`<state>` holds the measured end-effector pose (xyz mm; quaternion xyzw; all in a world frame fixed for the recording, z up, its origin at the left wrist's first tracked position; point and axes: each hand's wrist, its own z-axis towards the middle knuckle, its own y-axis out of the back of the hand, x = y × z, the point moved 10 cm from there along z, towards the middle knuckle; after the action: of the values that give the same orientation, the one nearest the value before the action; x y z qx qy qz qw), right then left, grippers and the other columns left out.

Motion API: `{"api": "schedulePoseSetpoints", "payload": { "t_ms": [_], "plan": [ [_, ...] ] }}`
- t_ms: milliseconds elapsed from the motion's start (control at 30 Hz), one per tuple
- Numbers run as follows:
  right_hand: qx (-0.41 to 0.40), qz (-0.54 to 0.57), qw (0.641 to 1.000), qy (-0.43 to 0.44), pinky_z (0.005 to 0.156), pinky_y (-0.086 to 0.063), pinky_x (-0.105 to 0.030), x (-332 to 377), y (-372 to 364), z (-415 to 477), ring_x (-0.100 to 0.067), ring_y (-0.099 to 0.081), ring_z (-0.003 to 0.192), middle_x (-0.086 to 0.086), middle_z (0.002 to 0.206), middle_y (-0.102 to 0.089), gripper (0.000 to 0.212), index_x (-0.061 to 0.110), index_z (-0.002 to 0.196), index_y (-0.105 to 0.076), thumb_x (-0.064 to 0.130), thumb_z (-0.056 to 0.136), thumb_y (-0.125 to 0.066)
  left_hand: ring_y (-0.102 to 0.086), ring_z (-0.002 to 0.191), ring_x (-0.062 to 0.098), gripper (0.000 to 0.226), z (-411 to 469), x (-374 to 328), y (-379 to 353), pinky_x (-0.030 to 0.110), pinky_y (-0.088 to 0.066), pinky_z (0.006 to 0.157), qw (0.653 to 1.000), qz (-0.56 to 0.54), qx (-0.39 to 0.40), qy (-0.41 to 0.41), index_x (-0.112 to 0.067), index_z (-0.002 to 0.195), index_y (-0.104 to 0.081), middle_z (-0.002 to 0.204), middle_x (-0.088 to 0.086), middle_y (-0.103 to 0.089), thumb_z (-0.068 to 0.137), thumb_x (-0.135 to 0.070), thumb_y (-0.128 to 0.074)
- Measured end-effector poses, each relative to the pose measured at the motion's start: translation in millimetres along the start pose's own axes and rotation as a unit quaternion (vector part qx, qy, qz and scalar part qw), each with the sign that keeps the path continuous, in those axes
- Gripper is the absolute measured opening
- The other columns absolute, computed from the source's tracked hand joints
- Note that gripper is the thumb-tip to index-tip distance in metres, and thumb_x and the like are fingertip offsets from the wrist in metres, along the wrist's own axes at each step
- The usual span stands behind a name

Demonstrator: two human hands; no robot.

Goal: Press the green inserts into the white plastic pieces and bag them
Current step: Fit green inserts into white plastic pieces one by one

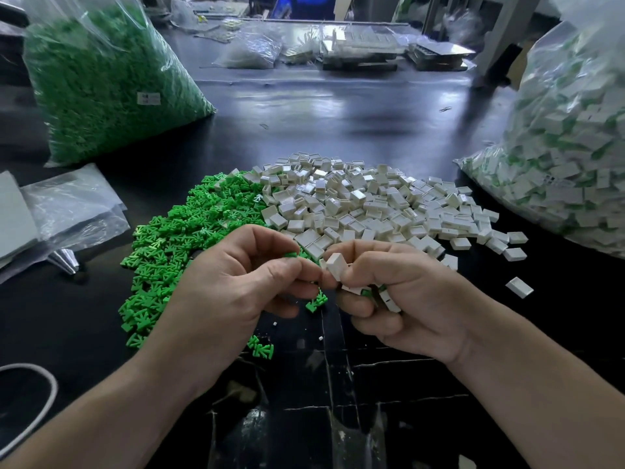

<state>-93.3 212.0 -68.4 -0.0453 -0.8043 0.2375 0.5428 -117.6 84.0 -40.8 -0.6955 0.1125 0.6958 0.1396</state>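
A glossy black bench point(338, 113) is carrying heaps of green inserts point(176, 238) and white plastic pieces point(372, 204) just beyond the hands; the room behind is blurring into clutter. The left hand point(230, 282) is keeping its grip pinched on a green insert point(290, 254), mostly hidden by fingers. The right hand point(406, 299) is pinching a white piece point(338, 265) against the left fingertips. A bag of green parts point(101, 89) is standing far left and a bag of white-and-green pieces point(568, 147) far right.

No legible text, numbers or brands anywhere. Only candidate is a small white label point(148, 98) stuck on the side of the clear bag of green inserts point(101, 79), well away from the left hand point(233, 286) fingers point(297, 265), up and to their left. It has a few dark printed marks in rows, too blurred and small to read. The bag of assembled pieces point(571, 137), up and to the right of the fingers, has nothing readable.
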Motion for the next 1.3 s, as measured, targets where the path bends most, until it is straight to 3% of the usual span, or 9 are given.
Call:
{"api": "schedulePoseSetpoints", "payload": {
  "t_ms": [100, 200, 300, 367, 633, 833, 933, 1133, 1300],
  "plan": [
    [-0.018, -0.017, 0.999, 0.021, 0.032, -0.030, -0.017, 3.1, 3.0, -0.4, -0.014, -0.046, 0.053, -0.012, 0.088, -0.065, 0.015, 0.013, 0.080, -0.066, 0.000, 0.073, -0.064, -0.072, 0.079, 0.014, 0.014, -2.0, -6.6, 4.8, 0.022, -0.056, 0.062, 0.999, 0.035, -0.027, -0.027, -0.017, 0.092, -0.069, 0.086, 0.000, -0.075, 0.080, -0.022, -0.068],
    [-0.019, -0.033, 0.999, 0.025, 0.033, -0.029, -0.017, 2.1, 1.8, 0.4, -0.014, -0.046, 0.051, -0.012, 0.086, -0.065, 0.015, 0.017, 0.083, -0.066, 0.005, 0.075, -0.070, -0.063, 0.062, 0.008, 0.019, -3.5, -10.7, 7.9, 0.017, -0.051, 0.057, 0.997, 0.057, -0.044, -0.041, -0.025, 0.085, -0.072, 0.068, -0.006, -0.067, 0.069, -0.035, -0.072],
    [-0.006, -0.026, 0.999, 0.024, 0.033, -0.030, -0.016, 0.1, -1.4, 0.2, -0.013, -0.046, 0.048, -0.010, 0.080, -0.063, 0.011, 0.016, 0.090, -0.065, 0.014, 0.080, -0.070, -0.060, 0.059, 0.012, 0.018, -3.1, -6.4, 5.9, 0.020, -0.050, 0.055, 0.998, 0.038, -0.033, -0.033, -0.024, 0.086, -0.072, 0.065, -0.002, -0.065, 0.073, -0.031, -0.082],
    [0.000, 0.004, 1.000, 0.018, 0.032, -0.031, -0.016, -0.7, -1.2, -0.3, -0.012, -0.046, 0.045, -0.009, 0.076, -0.060, 0.011, 0.016, 0.092, -0.064, 0.017, 0.082, -0.069, -0.061, 0.061, 0.014, 0.013, -2.7, -2.8, 3.9, 0.023, -0.050, 0.055, 0.999, 0.008, -0.023, -0.022, -0.023, 0.086, -0.072, 0.069, 0.002, -0.066, 0.074, -0.029, -0.074],
    [0.027, 0.100, 0.994, -0.022, 0.030, -0.033, -0.015, -5.6, -5.3, 0.5, -0.008, -0.047, 0.045, 0.000, 0.068, -0.053, 0.025, 0.018, 0.086, -0.054, 0.029, 0.076, -0.075, -0.064, 0.065, 0.019, 0.020, -2.8, -0.7, -3.4, 0.026, -0.050, 0.054, 1.000, -0.024, 0.004, -0.014, -0.021, 0.084, -0.072, 0.077, 0.008, -0.070, 0.070, -0.035, -0.075],
    [0.013, 0.080, 0.997, -0.016, 0.030, -0.031, -0.016, -4.6, -2.9, 1.5, -0.008, -0.045, 0.043, 0.001, 0.062, -0.047, 0.013, 0.020, 0.072, -0.061, 0.025, 0.078, -0.071, -0.064, 0.064, 0.018, 0.023, -3.1, 0.0, -4.9, 0.024, -0.050, 0.054, 0.999, -0.029, 0.010, -0.015, -0.020, 0.085, -0.072, 0.079, 0.010, -0.071, 0.069, -0.037, -0.073],
    [0.018, 0.085, 0.996, -0.009, 0.029, -0.030, -0.016, -2.6, -3.9, 1.3, -0.008, -0.044, 0.043, 0.002, 0.061, -0.047, 0.003, 0.020, 0.082, -0.064, 0.019, 0.079, -0.064, -0.064, 0.064, 0.018, 0.023, -3.0, -0.7, -5.2, 0.024, -0.050, 0.054, 0.999, -0.033, 0.009, -0.016, -0.020, 0.085, -0.072, 0.079, 0.010, -0.071, 0.069, -0.037, -0.073],
    [0.014, 0.104, 0.994, -0.012, 0.030, -0.034, -0.017, -4.2, -2.5, 1.9, -0.010, -0.049, 0.046, -0.001, 0.066, -0.052, 0.022, 0.016, 0.091, -0.068, 0.028, 0.075, -0.076, -0.064, 0.064, 0.019, 0.021, -5.7, -4.8, -5.7, 0.024, -0.049, 0.053, 0.999, -0.047, 0.010, -0.021, -0.020, 0.082, -0.072, 0.079, 0.011, -0.072, 0.067, -0.034, -0.074],
    [-0.022, 0.070, 0.997, 0.005, 0.031, -0.033, -0.016, -3.3, 4.2, 2.2, -0.012, -0.050, 0.051, -0.006, 0.071, -0.056, 0.032, 0.010, 0.104, -0.059, 0.016, 0.075, -0.073, -0.062, 0.060, 0.017, 0.024, -14.1, -20.4, -26.7, 0.027, -0.048, 0.050, 0.976, -0.179, 0.122, -0.026, -0.012, 0.085, -0.071, 0.076, 0.011, -0.069, 0.069, -0.026, -0.082]
  ]
}}
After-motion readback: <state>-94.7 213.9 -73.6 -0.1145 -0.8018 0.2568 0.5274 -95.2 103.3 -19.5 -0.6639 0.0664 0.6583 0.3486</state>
